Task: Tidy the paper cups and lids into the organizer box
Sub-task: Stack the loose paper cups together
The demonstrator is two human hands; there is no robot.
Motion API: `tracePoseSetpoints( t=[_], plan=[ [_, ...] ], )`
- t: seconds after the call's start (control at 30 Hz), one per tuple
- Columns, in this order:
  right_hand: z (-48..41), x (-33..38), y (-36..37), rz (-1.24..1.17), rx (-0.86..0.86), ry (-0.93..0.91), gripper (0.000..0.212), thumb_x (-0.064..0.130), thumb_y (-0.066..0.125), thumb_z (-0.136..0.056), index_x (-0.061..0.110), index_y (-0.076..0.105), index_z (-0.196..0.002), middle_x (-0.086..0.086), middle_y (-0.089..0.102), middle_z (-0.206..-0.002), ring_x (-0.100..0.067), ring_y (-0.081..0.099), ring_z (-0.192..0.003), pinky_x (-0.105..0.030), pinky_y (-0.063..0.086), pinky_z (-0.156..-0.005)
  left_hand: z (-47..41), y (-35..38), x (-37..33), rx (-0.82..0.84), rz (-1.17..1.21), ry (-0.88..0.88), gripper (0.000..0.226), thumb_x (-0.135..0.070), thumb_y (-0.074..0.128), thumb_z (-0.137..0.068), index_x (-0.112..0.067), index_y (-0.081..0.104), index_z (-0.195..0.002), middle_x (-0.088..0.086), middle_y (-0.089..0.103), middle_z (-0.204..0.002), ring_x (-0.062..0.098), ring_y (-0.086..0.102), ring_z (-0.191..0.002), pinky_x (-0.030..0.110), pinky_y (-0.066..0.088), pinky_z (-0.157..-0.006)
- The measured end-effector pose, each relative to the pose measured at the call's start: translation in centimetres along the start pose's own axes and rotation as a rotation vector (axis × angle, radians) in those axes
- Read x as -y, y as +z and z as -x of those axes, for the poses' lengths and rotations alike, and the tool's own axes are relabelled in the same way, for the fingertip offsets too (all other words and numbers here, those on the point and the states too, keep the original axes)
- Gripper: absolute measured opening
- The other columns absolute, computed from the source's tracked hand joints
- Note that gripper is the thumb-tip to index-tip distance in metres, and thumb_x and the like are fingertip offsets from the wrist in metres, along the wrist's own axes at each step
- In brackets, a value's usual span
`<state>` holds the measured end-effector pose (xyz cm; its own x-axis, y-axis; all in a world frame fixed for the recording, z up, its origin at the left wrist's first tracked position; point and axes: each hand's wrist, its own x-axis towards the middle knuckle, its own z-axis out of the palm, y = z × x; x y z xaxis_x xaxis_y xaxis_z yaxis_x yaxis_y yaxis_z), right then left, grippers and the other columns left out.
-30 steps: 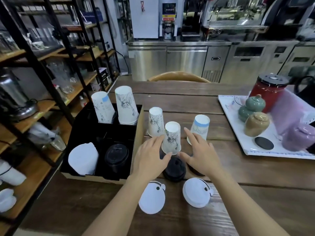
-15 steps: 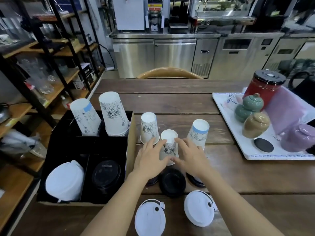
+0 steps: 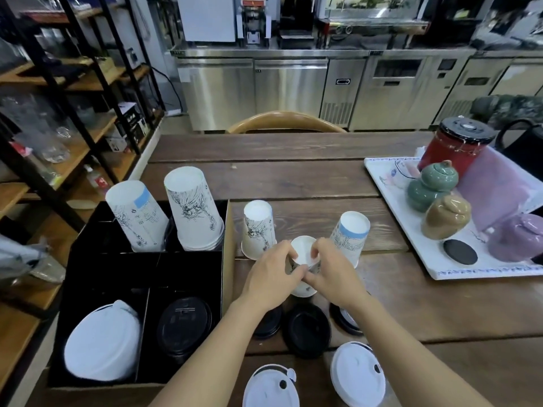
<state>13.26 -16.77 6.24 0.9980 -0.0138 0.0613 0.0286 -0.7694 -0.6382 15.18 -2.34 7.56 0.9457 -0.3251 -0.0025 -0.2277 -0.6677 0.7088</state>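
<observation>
Both my hands wrap around an upside-down printed paper cup (image 3: 303, 254) at the table's middle: my left hand (image 3: 269, 277) on its left side, my right hand (image 3: 332, 274) on its right. Two more inverted cups stand behind it, one printed (image 3: 258, 227) and one with a blue band (image 3: 349, 235). Black lids (image 3: 307, 329) lie just in front of my hands, white lids (image 3: 271, 387) nearer me. The black organizer box (image 3: 226, 259) on the left holds two cup stacks (image 3: 192, 210) at the back, a white lid stack (image 3: 102, 345) and a black lid stack (image 3: 183, 326) in front.
A white tray (image 3: 390, 201) at the right carries ceramic jars, a red canister (image 3: 455, 148) and a black coaster. Wooden shelving with glassware runs along the left. A chair back (image 3: 285, 121) stands at the table's far edge, with steel counters behind.
My hands have closed in from either side of the middle cup and now clasp it. My view has tilted and moved closer over the table.
</observation>
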Motion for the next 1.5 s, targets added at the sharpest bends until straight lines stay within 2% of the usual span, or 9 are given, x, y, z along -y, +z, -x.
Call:
tracePoseSetpoints(
  t=[0.23, 0.33, 0.47, 0.57, 0.87, 1.03, 1.13, 1.37, 1.5],
  plan=[
    [-0.5, 2.0, -4.0, -0.207, -0.385, -0.021, 0.064, 0.040, 0.068, -0.070, 0.011, 0.043, -0.121, 0.017, 0.047, -0.101, -0.015, 0.052, -0.089, -0.020, 0.042, -0.073, -1.5, -2.7, -4.2, -0.173, 0.236, 0.241, 0.025, -0.028, 0.065, -0.083, -0.014, 0.060, -0.104, -0.014, 0.056, -0.103, 0.000, 0.049, -0.097, 0.007, 0.035, -0.080],
    [-0.7, 2.0, -5.8, -0.192, -0.600, -0.165, 0.060, 0.046, 0.060, -0.070, 0.016, 0.040, -0.119, 0.022, 0.043, -0.106, -0.012, 0.051, -0.085, -0.026, 0.044, -0.074, -2.2, -3.3, -6.9, -0.191, 0.283, 0.379, 0.033, -0.040, 0.058, -0.080, -0.018, 0.062, -0.104, -0.011, 0.060, -0.107, 0.005, 0.053, -0.103, 0.019, 0.042, -0.089],
    [-1.4, 0.9, -8.5, -0.133, -0.694, -0.270, 0.046, 0.036, 0.056, -0.077, 0.022, 0.034, -0.114, -0.007, 0.050, -0.105, -0.030, 0.053, -0.065, -0.035, 0.045, -0.065, -3.8, -3.1, -9.6, -0.188, 0.326, 0.489, 0.036, -0.038, 0.055, -0.080, -0.016, 0.065, -0.107, -0.001, 0.063, -0.115, 0.010, 0.056, -0.110, 0.031, 0.046, -0.096],
    [-2.1, -0.2, -9.9, -0.073, -0.721, -0.288, 0.043, 0.034, 0.055, -0.078, 0.018, 0.034, -0.113, -0.004, 0.046, -0.105, -0.022, 0.048, -0.069, -0.016, 0.038, -0.071, -5.5, -2.3, -10.3, -0.180, 0.257, 0.526, 0.030, -0.027, 0.058, -0.084, -0.015, 0.065, -0.112, 0.001, 0.063, -0.118, 0.013, 0.056, -0.113, 0.035, 0.046, -0.098],
    [-3.0, -5.6, -8.4, -0.037, -0.456, -0.116, 0.052, 0.041, 0.058, -0.079, 0.004, 0.046, -0.113, 0.000, 0.043, -0.106, -0.003, 0.042, -0.073, -0.006, 0.033, -0.071, -7.6, 1.7, -8.3, -0.006, -0.014, 0.364, 0.039, -0.023, 0.054, -0.090, -0.024, 0.054, -0.129, -0.005, 0.052, -0.136, 0.014, 0.041, -0.127, 0.032, 0.034, -0.107],
    [-3.2, -9.0, -6.2, 0.055, -0.122, -0.008, 0.038, 0.028, 0.066, -0.083, 0.005, 0.051, -0.110, -0.006, 0.048, -0.114, -0.023, 0.053, -0.091, -0.031, 0.044, -0.074, -7.5, 4.2, -5.2, 0.243, -0.192, 0.176, 0.047, -0.029, 0.051, -0.091, -0.034, 0.043, -0.137, -0.001, 0.036, -0.149, 0.015, 0.024, -0.140, 0.035, 0.022, -0.113],
    [-3.5, -9.7, -6.0, -0.024, -0.101, 0.013, 0.043, 0.022, 0.072, -0.079, 0.004, 0.050, -0.111, -0.004, 0.047, -0.111, -0.022, 0.051, -0.095, -0.033, 0.043, -0.080, -7.7, 4.9, -4.7, 0.197, -0.128, 0.164, 0.043, -0.027, 0.052, -0.090, -0.034, 0.048, -0.132, -0.004, 0.045, -0.140, 0.014, 0.034, -0.132, 0.031, 0.027, -0.108],
    [-3.7, -9.6, -4.5, -0.152, -0.094, 0.089, 0.053, 0.021, 0.074, -0.074, 0.020, 0.031, -0.105, -0.002, 0.042, -0.103, -0.003, 0.041, -0.072, -0.012, 0.036, -0.061, -8.1, 5.2, -6.1, 0.247, 0.105, 0.079, 0.028, -0.006, 0.051, -0.077, -0.019, 0.051, -0.102, -0.005, 0.056, -0.110, 0.013, 0.048, -0.102, 0.007, 0.033, -0.076],
    [-3.8, -9.4, -4.4, -0.146, -0.146, 0.078, 0.057, 0.025, 0.077, -0.070, 0.020, 0.029, -0.100, -0.003, 0.044, -0.095, -0.008, 0.040, -0.066, -0.015, 0.031, -0.056, -7.7, 4.9, -6.1, 0.253, 0.149, 0.129, 0.032, -0.005, 0.051, -0.076, -0.024, 0.050, -0.103, -0.008, 0.051, -0.124, 0.011, 0.044, -0.119, 0.026, 0.035, -0.093]
  ],
)
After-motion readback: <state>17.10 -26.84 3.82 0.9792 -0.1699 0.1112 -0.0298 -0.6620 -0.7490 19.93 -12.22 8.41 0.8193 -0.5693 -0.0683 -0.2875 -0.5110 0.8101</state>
